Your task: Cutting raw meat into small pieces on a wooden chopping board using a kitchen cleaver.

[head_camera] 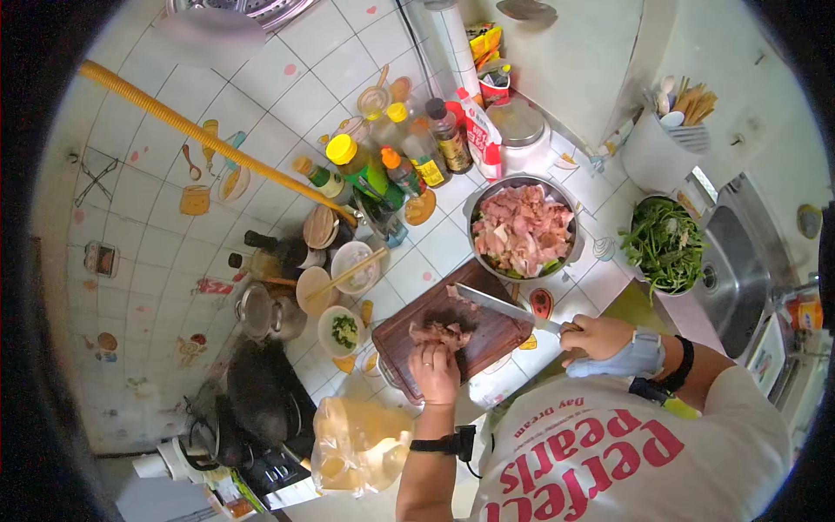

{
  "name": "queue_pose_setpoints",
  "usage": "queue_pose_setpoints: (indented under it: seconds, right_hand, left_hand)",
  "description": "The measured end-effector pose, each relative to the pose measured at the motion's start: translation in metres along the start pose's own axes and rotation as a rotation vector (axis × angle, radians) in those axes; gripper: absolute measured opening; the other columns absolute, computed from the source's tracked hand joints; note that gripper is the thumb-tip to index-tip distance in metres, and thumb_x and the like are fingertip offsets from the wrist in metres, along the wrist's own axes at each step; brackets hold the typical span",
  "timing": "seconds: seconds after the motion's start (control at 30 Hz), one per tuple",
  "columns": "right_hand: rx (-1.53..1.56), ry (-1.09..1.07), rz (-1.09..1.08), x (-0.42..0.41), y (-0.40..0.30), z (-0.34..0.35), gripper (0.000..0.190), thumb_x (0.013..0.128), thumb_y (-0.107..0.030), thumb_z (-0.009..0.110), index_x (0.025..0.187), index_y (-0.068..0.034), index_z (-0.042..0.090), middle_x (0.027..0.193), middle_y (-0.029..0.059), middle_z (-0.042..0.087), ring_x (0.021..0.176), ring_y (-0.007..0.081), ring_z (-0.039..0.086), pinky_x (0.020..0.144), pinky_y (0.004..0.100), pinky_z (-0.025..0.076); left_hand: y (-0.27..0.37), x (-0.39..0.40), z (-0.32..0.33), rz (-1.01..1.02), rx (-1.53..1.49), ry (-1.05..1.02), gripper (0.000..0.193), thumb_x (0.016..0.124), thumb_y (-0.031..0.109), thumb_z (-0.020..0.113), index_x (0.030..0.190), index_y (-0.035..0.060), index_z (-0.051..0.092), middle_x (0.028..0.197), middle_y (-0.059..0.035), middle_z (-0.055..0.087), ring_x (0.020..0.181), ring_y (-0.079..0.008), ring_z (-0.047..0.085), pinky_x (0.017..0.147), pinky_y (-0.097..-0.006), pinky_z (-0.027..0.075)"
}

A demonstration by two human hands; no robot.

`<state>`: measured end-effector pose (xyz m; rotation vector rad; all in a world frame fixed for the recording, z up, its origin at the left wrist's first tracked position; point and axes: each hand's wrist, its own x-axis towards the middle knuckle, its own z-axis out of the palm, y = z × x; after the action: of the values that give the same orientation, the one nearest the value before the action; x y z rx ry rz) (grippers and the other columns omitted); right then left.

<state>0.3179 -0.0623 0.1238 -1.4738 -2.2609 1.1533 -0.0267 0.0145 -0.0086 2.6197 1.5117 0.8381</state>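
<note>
My right hand (601, 342) is closed on the handle of a kitchen knife (492, 303), whose blade lies over the upper right part of a dark wooden cutting board (486, 355). A bit of meat shows at the blade's far end. With its fingers bent, my left hand (434, 372) presses on a small heap of raw meat (443, 334) on the board; whether it grips a piece is hidden. Beyond the board stands a metal pot (576, 245) heaped with sliced raw meat (524, 225), some green vegetable showing under it.
A bowl of chopped greens (344, 331), a bowl with chopsticks (356, 264) and sauce bottles (372, 176) stand left and beyond. At the right are leafy greens (665, 245) beside a sink (730, 261). A plastic bag (359, 447) and a dark wok (261, 398) are at lower left.
</note>
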Motion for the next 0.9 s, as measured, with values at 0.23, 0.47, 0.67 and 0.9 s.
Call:
queue_pose_setpoints:
  seconds: [0.23, 0.47, 0.67, 0.9]
  right_hand:
    - [-0.094, -0.005, -0.023, 0.006, -0.003, 0.008, 0.033, 0.085, -0.037, 0.071, 0.097, -0.01, 0.056, 0.096, 0.0129, 0.055, 0.077, 0.0331, 0.062, 0.068, 0.0428, 0.052]
    - [-0.129, -0.002, -0.084, 0.012, -0.008, 0.01, 0.033, 0.085, -0.038, 0.072, 0.096, -0.01, 0.057, 0.095, 0.012, 0.056, 0.074, 0.0326, 0.063, 0.065, 0.0426, 0.053]
    - [-0.132, -0.065, -0.042, 0.012, -0.007, 0.014, 0.032, 0.085, -0.037, 0.072, 0.097, -0.01, 0.059, 0.096, 0.0129, 0.056, 0.08, 0.0334, 0.064, 0.07, 0.0432, 0.053]
    - [-0.085, -0.022, -0.078, 0.006, -0.002, 0.016, 0.034, 0.087, -0.043, 0.067, 0.098, -0.013, 0.057, 0.091, 0.0162, 0.055, 0.076, 0.0374, 0.063, 0.067, 0.048, 0.052]
  left_hand:
    - [0.012, -0.003, -0.019, -0.061, 0.01, 0.027, 0.022, 0.074, 0.011, 0.075, 0.092, 0.0048, 0.064, 0.099, -0.0123, 0.065, 0.107, -0.0365, 0.059, 0.088, -0.0479, 0.048]
    - [0.018, -0.023, -0.031, -0.278, -0.008, 0.088, 0.026, 0.073, 0.017, 0.082, 0.081, 0.0049, 0.06, 0.082, -0.0144, 0.066, 0.087, -0.0351, 0.065, 0.082, -0.0423, 0.051]
    - [0.019, -0.009, -0.034, -1.151, -0.744, 0.196, 0.033, 0.084, 0.02, 0.079, 0.093, -0.0031, 0.057, 0.082, -0.0109, 0.066, 0.073, -0.0135, 0.063, 0.063, -0.0276, 0.051]
    - [-0.021, 0.0, -0.019, -1.145, -1.008, 0.058, 0.023, 0.082, 0.005, 0.073, 0.097, -0.0025, 0.058, 0.094, -0.0084, 0.065, 0.081, -0.0134, 0.063, 0.068, -0.0266, 0.052]
